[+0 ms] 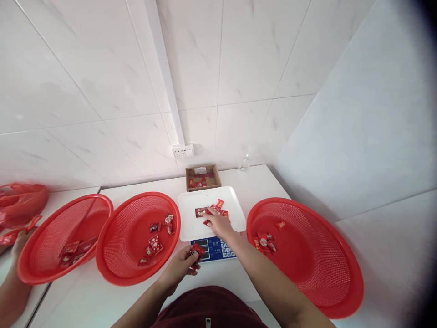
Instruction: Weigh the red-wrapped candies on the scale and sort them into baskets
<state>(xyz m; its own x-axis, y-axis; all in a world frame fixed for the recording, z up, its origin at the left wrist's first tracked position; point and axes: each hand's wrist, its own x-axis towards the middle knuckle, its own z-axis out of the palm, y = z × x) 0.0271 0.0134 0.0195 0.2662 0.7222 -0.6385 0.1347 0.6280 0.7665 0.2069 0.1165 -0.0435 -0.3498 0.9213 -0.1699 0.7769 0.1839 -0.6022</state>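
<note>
My left hand (177, 269) is closed around a few red-wrapped candies (197, 256) in front of the scale. On the scale's white tray (189, 232), my right hand (218, 224) has its fingers curled over red packets and seems to grip some; its palm side is hidden. A dark red packet (200, 212) lies at its fingertips, with brighter red ones (220, 203) just beyond. Below the tray shows the blue keypad panel of the scale (215, 249), partly covered by my right forearm.
Red plastic baskets with wrapped candies stand left (136, 205), far left (37, 248) and right (327, 255). A cardboard box (213, 181) and a clear bottle (245, 163) are by the wall. At the left edge, another person's hand (20, 241) is near a red plastic bag (23, 205).
</note>
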